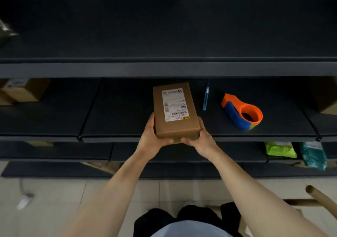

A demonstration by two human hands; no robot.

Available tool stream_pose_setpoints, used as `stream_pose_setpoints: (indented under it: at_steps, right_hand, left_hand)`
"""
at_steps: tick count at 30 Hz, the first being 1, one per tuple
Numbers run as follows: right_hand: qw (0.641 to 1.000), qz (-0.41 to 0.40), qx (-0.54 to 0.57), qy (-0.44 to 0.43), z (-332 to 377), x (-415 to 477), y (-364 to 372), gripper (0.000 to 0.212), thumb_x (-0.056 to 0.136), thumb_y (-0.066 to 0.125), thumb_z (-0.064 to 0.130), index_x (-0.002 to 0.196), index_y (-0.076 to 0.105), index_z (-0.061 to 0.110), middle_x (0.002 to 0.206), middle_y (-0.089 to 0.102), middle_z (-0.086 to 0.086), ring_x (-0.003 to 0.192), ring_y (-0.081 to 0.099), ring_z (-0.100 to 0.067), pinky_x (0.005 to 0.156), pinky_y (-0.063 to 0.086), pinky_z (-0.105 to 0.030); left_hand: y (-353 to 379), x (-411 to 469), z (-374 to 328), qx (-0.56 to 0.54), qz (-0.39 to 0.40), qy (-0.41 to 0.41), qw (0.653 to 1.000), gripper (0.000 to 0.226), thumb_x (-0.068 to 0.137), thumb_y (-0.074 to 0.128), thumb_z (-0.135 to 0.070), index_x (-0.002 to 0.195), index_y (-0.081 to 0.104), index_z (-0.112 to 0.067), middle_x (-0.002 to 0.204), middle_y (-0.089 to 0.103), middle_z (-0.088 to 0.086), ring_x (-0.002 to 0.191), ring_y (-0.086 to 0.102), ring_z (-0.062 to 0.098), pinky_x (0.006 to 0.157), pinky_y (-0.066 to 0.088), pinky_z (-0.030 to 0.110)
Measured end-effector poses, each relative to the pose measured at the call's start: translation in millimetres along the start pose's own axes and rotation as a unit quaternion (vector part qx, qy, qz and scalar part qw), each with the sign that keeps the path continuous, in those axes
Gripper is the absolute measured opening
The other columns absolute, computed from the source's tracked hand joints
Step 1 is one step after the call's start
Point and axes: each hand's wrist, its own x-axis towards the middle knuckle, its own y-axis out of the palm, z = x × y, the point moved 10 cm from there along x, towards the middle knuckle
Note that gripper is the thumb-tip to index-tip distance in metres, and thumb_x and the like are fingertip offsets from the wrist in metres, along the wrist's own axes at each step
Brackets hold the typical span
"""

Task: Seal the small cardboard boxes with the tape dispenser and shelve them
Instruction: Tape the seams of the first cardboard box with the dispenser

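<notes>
A small rectangular cardboard box [175, 109] of plain brown card is held at its near end over the front edge of the middle shelf [118, 112]; whether its base rests on the shelf cannot be told. A white printed label with barcodes is stuck flat on its top face, and the flaps are seen closed. The left hand [152, 140] is curled round the near left corner, with the thumb laid along the side wall and the fingers tucked beneath. The right hand [201, 138] grips the near right corner in the same manner, so that the fingertips of both hands nearly meet under the near face.

The shelf is surfaced in dark, matt panels divided by thin seams. To the right of the box, apart from it, a slim blue utility knife [205, 99] is laid lengthwise. Further right a tape dispenser [242, 112] is lying on its side, with an orange plastic ring and head and a curved blue handle.

At the far left of the same shelf, blurred brown cardboard boxes [23, 90] are stacked. On the lower shelf at the right, a crinkled green packet [280, 149] and a glossy teal packet [313, 154] are seen side by side
</notes>
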Motion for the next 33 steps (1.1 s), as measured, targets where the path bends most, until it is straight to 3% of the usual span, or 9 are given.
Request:
stream_pose_setpoints:
  at_steps: [3,7,9,14,20,24,28,33]
  right_hand:
    - [1.000,0.001,-0.005,-0.014,-1,-3,1,0.085,0.081,0.074,0.016,0.148,0.023,0.033,0.121,0.054,0.012,0.126,0.046,-0.013,0.100,0.035,-0.023]
    - [0.998,-0.003,-0.023,-0.056,17,-15,6,0.085,0.084,0.071,0.019,0.151,0.019,0.028,0.130,0.052,0.009,0.124,0.044,-0.008,0.104,0.034,-0.025]
    - [0.997,-0.016,-0.019,-0.074,29,-26,9,0.084,0.085,0.070,0.020,0.151,0.019,0.028,0.129,0.050,0.011,0.120,0.042,-0.005,0.101,0.034,-0.022]
    - [0.991,-0.060,-0.040,-0.110,55,-65,24,0.071,0.085,0.070,0.026,0.146,0.033,0.021,0.129,0.056,0.000,0.120,0.051,-0.016,0.099,0.041,-0.026]
    - [0.987,-0.091,-0.013,-0.129,80,-138,72,0.063,0.084,0.071,0.023,0.140,0.042,0.019,0.114,0.058,0.008,0.111,0.055,-0.014,0.086,0.042,-0.020]
    - [0.981,-0.106,-0.001,-0.162,98,-186,101,0.059,0.084,0.071,0.021,0.136,0.045,0.024,0.109,0.058,0.014,0.107,0.053,-0.009,0.083,0.042,-0.015]
    - [0.975,-0.109,-0.001,-0.194,123,-231,120,0.053,0.082,0.073,0.022,0.129,0.050,0.029,0.099,0.059,0.023,0.096,0.057,-0.001,0.079,0.043,-0.010]
    - [0.957,-0.110,-0.004,-0.270,166,-283,129,0.043,0.082,0.073,0.023,0.116,0.052,0.041,0.089,0.065,0.026,0.091,0.060,0.007,0.072,0.045,-0.003]
  left_hand:
    - [-1,-7,10,-0.009,-0.015,-0.001,1.000,0.113,0.070,0.082,-0.014,0.151,0.007,-0.038,0.138,0.047,-0.009,0.127,0.045,0.010,0.107,0.040,0.036]
    - [-13,-22,12,-0.045,-0.049,0.004,0.998,0.109,0.071,0.082,-0.013,0.152,0.011,-0.032,0.129,0.052,-0.015,0.117,0.050,0.004,0.097,0.044,0.025]
    - [-25,-31,10,-0.064,-0.057,0.019,0.996,0.101,0.070,0.082,-0.013,0.150,0.022,-0.027,0.126,0.056,-0.013,0.114,0.054,0.004,0.096,0.049,0.027]
    - [-64,-64,-3,-0.036,-0.069,0.059,0.995,0.092,0.068,0.084,-0.016,0.144,0.035,-0.024,0.116,0.062,-0.013,0.103,0.059,0.001,0.079,0.052,0.016]
    - [-120,-129,1,0.006,-0.063,0.100,0.993,0.092,0.064,0.086,-0.028,0.142,0.037,-0.028,0.122,0.061,-0.013,0.112,0.058,0.008,0.094,0.052,0.037]
    - [-155,-176,-2,0.019,-0.067,0.123,0.990,0.093,0.063,0.086,-0.027,0.142,0.038,-0.031,0.124,0.060,-0.014,0.114,0.056,0.008,0.098,0.049,0.039]
    - [-188,-222,-16,0.025,-0.075,0.148,0.986,0.090,0.064,0.086,-0.025,0.141,0.040,-0.031,0.119,0.061,-0.016,0.110,0.057,0.006,0.095,0.050,0.033]
    - [-229,-272,-58,0.037,-0.091,0.200,0.975,0.082,0.063,0.087,-0.019,0.134,0.048,-0.032,0.107,0.065,-0.020,0.095,0.061,-0.007,0.073,0.047,0.007]
